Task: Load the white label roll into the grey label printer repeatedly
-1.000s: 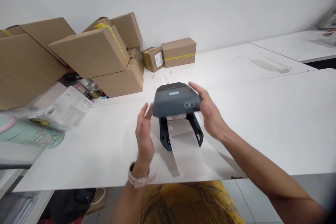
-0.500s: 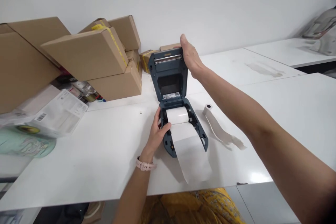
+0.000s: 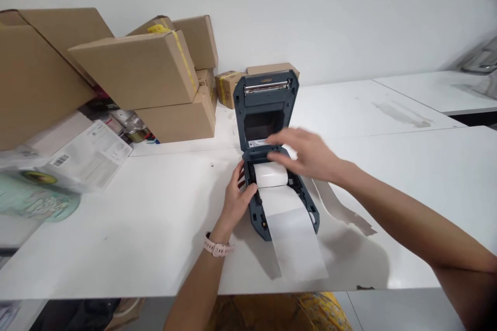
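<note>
A dark blue-grey label printer (image 3: 261, 222) stands on the white table with its lid (image 3: 266, 103) raised. Inside lies a white paper roll (image 3: 271, 174), and its loose strip (image 3: 297, 243) hangs over the printer's front. My left hand (image 3: 236, 199) grips the printer's left side, thumb over the inner edge and fingers outside. Over the roll's right part and the hinge hovers my right hand (image 3: 305, 152), slightly blurred, fingers apart and holding nothing. A pale curled paper strip (image 3: 341, 207) lies right of the printer, its upper end hidden behind my right hand.
Cardboard boxes (image 3: 135, 70) are stacked at the back left, with smaller ones behind the printer. A white box (image 3: 91, 158) and a green container (image 3: 42, 199) sit at the left. The white table's (image 3: 135, 248) front edge runs close to me.
My right hand has let go of the raised lid and moved down over the roll. The lid stays up. The view has shifted slightly, and my left hand keeps its place on the printer.
</note>
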### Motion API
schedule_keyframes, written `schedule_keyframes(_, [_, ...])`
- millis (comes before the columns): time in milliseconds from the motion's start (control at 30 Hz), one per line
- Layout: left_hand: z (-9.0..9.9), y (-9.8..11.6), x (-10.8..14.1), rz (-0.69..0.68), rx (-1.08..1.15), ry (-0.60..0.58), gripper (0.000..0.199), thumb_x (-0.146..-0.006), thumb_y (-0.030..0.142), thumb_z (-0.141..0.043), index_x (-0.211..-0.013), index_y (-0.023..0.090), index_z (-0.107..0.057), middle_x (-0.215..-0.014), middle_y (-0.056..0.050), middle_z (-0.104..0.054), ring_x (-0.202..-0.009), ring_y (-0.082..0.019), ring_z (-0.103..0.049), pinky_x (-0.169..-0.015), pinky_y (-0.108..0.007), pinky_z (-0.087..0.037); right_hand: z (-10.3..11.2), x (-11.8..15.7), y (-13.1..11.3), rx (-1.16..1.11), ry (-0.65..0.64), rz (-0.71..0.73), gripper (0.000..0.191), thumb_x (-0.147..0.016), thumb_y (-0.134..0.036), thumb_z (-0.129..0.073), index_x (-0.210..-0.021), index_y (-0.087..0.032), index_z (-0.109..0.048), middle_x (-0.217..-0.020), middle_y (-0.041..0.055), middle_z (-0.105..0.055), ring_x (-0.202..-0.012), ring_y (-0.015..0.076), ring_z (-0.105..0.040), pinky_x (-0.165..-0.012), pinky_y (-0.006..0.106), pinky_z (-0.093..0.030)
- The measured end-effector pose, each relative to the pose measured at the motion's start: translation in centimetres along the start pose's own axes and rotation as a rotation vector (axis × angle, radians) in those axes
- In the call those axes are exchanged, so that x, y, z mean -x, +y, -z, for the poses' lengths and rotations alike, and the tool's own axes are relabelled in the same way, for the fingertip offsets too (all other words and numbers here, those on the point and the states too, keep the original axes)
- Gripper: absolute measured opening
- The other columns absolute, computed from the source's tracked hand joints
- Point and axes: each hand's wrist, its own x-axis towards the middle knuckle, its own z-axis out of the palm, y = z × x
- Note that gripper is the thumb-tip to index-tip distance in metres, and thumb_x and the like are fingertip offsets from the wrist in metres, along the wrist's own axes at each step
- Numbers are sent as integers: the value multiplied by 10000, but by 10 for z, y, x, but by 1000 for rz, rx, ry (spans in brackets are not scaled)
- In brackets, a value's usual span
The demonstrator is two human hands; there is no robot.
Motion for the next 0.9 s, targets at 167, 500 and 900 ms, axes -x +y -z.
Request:
schedule_keyframes(167, [1, -3, 0, -5, -23, 16, 755, -893, 343, -677, -1593, 258, -409, -1617, -126, -513, -1472, -330, -505, -1202, -511, -430, -25, -13, 8, 39, -866, -152, 887, -808, -526, -787, -1579, -213, -477, -1453, 173, -668, -1294, 422, -653, -1048, 539, -535])
schedule_keyframes(500, [8, -1, -3, 94, -149, -50, 990, -893, 272, -641, -1707, 261, -77, -1561, -153, -578, -1290, -307, -651, -1107, -506, -494, -37, -42, 21, -239, -945, -219, 750, -570, -457, -929, -1246, -212, -712, -1221, 115, -767, -1060, 375, -727, -877, 463, -592])
schedule_keyframes(900, [13, 5, -3, 173, -154, -35, 951, -875, 222, -589, -1708, 273, -133, -1487, -144, -622, -1192, -281, -682, -1059, -480, -525, 75, 30, 56, -786, -185, -590, 905, -627, -385, -957, -1432, -389, -543, -1292, 96, -714, -1048, 344, -716, -766, 450, -617])
